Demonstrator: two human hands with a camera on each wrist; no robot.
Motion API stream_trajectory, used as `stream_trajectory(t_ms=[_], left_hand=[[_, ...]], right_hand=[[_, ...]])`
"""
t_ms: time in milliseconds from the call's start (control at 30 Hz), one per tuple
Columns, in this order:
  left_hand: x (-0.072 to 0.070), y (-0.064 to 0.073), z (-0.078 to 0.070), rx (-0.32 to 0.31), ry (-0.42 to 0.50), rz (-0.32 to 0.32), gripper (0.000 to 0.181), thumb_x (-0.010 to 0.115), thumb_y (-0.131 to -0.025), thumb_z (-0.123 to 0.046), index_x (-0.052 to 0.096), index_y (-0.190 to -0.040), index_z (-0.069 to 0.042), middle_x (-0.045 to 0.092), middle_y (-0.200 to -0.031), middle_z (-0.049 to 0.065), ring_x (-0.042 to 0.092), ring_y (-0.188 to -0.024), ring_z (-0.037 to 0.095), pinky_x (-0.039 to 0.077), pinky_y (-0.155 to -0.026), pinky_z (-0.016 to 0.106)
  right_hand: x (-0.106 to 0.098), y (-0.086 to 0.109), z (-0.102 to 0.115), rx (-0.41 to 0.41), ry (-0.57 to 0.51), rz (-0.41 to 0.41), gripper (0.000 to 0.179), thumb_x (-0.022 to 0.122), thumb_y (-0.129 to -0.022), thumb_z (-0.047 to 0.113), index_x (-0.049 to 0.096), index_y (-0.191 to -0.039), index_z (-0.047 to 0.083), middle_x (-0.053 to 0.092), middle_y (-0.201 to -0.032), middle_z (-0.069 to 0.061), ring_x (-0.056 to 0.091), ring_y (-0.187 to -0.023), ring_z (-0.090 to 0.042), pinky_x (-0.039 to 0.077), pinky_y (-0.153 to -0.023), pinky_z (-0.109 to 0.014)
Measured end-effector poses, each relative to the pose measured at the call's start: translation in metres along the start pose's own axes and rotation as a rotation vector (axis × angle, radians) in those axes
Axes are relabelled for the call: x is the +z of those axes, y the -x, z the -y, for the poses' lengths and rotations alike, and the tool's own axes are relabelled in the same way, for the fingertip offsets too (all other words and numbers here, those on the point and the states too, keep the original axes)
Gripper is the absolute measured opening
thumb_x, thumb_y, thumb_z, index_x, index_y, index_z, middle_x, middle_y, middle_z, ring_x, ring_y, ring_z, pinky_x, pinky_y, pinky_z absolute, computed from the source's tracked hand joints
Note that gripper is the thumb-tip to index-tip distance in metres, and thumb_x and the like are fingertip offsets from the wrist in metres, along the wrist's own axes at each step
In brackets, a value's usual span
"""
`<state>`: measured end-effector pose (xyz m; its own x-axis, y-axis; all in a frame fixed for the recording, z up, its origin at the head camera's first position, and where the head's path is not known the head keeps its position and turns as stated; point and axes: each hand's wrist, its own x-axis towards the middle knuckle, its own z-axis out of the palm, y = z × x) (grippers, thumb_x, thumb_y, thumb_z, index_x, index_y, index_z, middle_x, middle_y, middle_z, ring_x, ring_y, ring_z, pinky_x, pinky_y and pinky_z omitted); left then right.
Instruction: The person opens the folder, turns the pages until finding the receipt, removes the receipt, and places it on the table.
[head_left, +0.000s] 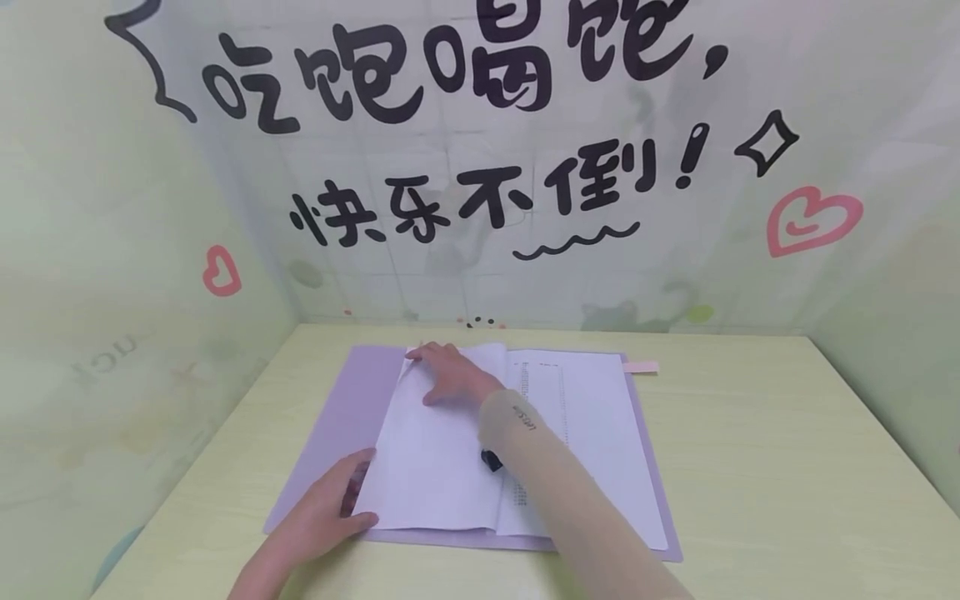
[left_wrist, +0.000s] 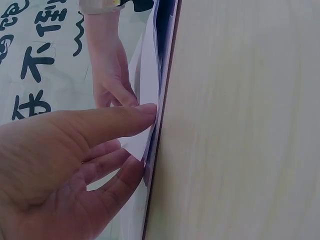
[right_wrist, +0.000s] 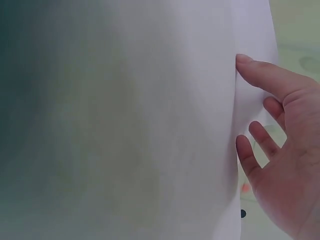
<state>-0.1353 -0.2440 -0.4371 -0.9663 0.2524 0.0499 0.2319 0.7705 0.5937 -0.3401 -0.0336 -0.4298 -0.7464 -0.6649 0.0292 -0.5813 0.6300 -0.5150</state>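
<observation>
An opened purple folder [head_left: 337, 425] lies on the table with white pages in it. Its left-hand page [head_left: 427, 467] is blank on top; the right-hand sheet [head_left: 600, 442] bears small print. At the lower left corner, my left hand [head_left: 318, 508] touches the page edges, thumb at the bottom edge and fingers along the left side, spread apart. In the left wrist view, the paper's corner [left_wrist: 137, 147] shows between thumb and fingers. My right arm reaches across the folder, and the right hand [head_left: 453, 372] rests with extended fingers near the page's upper left corner.
A pink tab [head_left: 641, 367] sticks out at the folder's upper right. Pale wood-grain table [head_left: 765, 467] surrounds the folder. Behind and at both sides hang light printed sheets [head_left: 450, 283] with black lettering and pink hearts. A small black object [head_left: 491, 460] shows beside the right sleeve.
</observation>
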Motion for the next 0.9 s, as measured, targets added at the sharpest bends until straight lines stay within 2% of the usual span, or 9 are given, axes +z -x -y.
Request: stream_trajectory(t_ms=[133, 233, 400, 600, 833, 900], left_hand=[[0.0022, 0.0002, 0.0015, 0.038, -0.041, -0.012, 0.079, 0.084, -0.075, -0.012, 0.045, -0.141, 0.002, 0.06, -0.121, 0.011, 0.056, -0.093, 0.009, 0.051, -0.078, 0.023], [0.0035, -0.0004, 0.002, 0.056, -0.095, -0.019, 0.077, 0.084, -0.075, -0.016, 0.048, -0.14, 0.0, 0.058, -0.125, 0.011, 0.057, -0.098, 0.012, 0.052, -0.085, 0.029], [0.0046, -0.0001, 0.0014, 0.068, -0.139, -0.043, 0.067, 0.085, -0.074, -0.016, 0.057, -0.133, -0.001, 0.053, -0.133, 0.015, 0.058, -0.116, 0.027, 0.05, -0.099, 0.045], [0.0045, -0.0006, 0.0008, 0.108, -0.178, -0.073, 0.059, 0.085, -0.072, -0.013, 0.062, -0.125, 0.002, 0.058, -0.13, 0.013, 0.059, -0.117, 0.031, 0.05, -0.098, 0.046], [0.0025, -0.0022, -0.0026, 0.068, -0.209, -0.025, 0.059, 0.085, -0.073, -0.018, 0.064, -0.127, -0.004, 0.06, -0.131, 0.012, 0.057, -0.119, 0.035, 0.047, -0.1, 0.053], [0.0022, -0.0033, -0.0035, 0.063, -0.213, -0.014, 0.058, 0.085, -0.073, -0.017, 0.064, -0.126, -0.004, 0.06, -0.13, 0.012, 0.058, -0.117, 0.032, 0.048, -0.1, 0.051]], right_hand=[[0.0015, 0.001, 0.0001, 0.019, 0.024, 0.015, 0.083, 0.078, -0.084, 0.018, 0.033, -0.154, 0.024, 0.038, -0.156, 0.0, 0.037, -0.14, -0.023, 0.034, -0.118, -0.04], [0.0014, 0.0019, 0.0009, 0.039, 0.032, 0.027, 0.085, 0.077, -0.086, 0.019, 0.03, -0.155, 0.027, 0.035, -0.159, 0.002, 0.035, -0.142, -0.023, 0.029, -0.121, -0.045], [0.0002, 0.0029, 0.0034, 0.069, 0.083, 0.057, 0.074, 0.074, -0.088, 0.023, 0.038, -0.151, 0.032, 0.036, -0.159, 0.006, 0.033, -0.14, -0.023, 0.022, -0.12, -0.052], [-0.0009, 0.004, 0.0059, 0.081, 0.159, 0.089, 0.062, 0.072, -0.09, 0.03, 0.046, -0.146, 0.036, 0.037, -0.158, 0.007, 0.034, -0.138, -0.022, 0.027, -0.111, -0.048], [-0.001, 0.0034, 0.0046, 0.112, 0.23, 0.129, 0.056, 0.067, -0.093, 0.037, 0.046, -0.145, 0.041, 0.035, -0.159, 0.006, 0.031, -0.141, -0.025, 0.029, -0.11, -0.048], [-0.0017, 0.0038, 0.0047, 0.117, 0.233, 0.138, 0.056, 0.066, -0.094, 0.037, 0.045, -0.146, 0.041, 0.034, -0.16, 0.006, 0.03, -0.141, -0.025, 0.028, -0.11, -0.048]])
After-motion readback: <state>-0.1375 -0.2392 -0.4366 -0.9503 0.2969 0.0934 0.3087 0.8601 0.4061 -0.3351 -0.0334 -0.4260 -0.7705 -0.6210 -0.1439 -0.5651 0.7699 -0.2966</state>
